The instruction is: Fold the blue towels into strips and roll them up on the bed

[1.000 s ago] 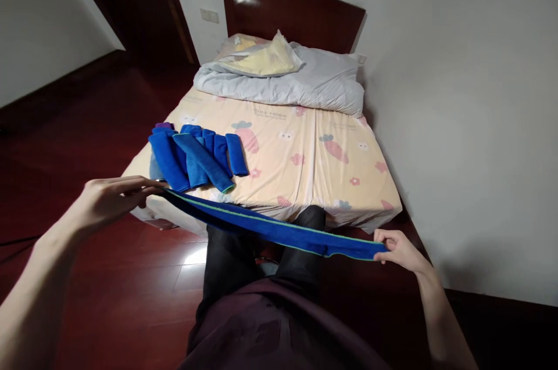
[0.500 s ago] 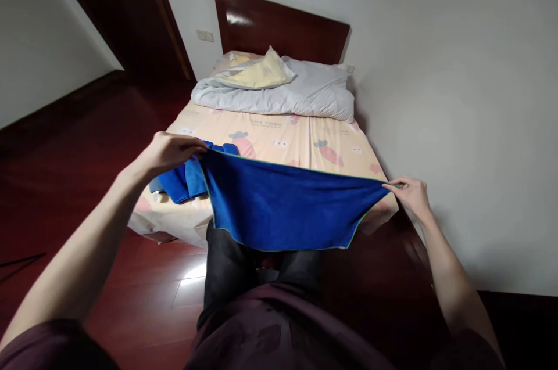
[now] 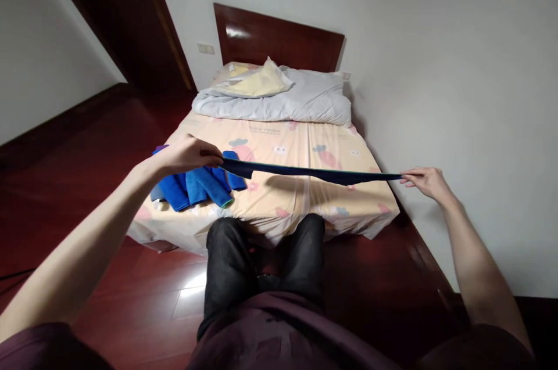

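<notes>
A blue towel [image 3: 305, 171] with a green edge is stretched between my two hands above the bed, seen nearly edge-on as a thin dark strip. My left hand [image 3: 189, 155] pinches its left corner. At the other end, my right hand [image 3: 425, 181] grips the right corner between thumb and fingers. Below and beside my left hand lie several rolled or folded blue towels [image 3: 203, 187] on the bed's near left corner, partly hidden by that hand. A shadow of the stretched towel falls on the sheet.
The bed sheet [image 3: 288, 196] has a carrot pattern. A grey-white quilt [image 3: 270, 104] and a pale yellow pillow [image 3: 265, 79] lie near the dark wooden headboard [image 3: 279, 36]. A white wall [image 3: 457, 97] runs close along the right. My knees touch or nearly touch the bed's front edge.
The towel swung from hanging down in front of my legs to a nearly flat, edge-on strip. Both hands moved slightly right, still holding its corners. More of the sheet and folded towels shows.
</notes>
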Tool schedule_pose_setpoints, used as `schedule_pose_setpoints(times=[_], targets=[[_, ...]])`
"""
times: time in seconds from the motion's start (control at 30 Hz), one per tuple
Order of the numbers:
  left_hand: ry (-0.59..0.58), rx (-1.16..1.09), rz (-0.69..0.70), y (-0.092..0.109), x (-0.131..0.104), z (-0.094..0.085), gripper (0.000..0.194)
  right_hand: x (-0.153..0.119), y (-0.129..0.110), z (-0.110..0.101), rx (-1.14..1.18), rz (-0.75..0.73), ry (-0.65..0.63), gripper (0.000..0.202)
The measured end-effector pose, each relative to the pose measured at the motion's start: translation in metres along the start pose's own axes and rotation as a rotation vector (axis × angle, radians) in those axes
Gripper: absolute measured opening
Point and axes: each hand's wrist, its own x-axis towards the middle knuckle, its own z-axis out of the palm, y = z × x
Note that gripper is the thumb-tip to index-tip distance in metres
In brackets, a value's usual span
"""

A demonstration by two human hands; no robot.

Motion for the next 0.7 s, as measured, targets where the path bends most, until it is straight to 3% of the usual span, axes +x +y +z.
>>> schedule_pose_setpoints(times=[0.1, 0.2, 0.4, 0.57, 0.7], targets=[[-0.138, -0.068, 0.007, -0.001, 0.0, -0.005, 0.036, -0.005, 0.003, -0.013, 0.028, 0.056, -0.055, 0.046], [-0.181, -0.147, 0.019, -0.006, 0.008, -0.008, 0.039, -0.004, -0.001, -0.027, 0.08, 0.09, -0.049, 0.05], [-0.285, -0.215, 0.038, -0.017, 0.045, -0.004, 0.04, 0.021, -0.005, -0.047, 0.148, 0.209, -0.019, 0.036], [-0.381, -0.263, -0.204, -0.016, 0.094, 0.019, 0.03, 0.076, 0.002, -0.032, 0.148, 0.378, 0.006, 0.011], [-0.351, -0.283, -0.253, -0.024, 0.144, 0.041, 0.027, 0.134, 0.005, 0.002, 0.104, 0.469, 0.005, 0.019]])
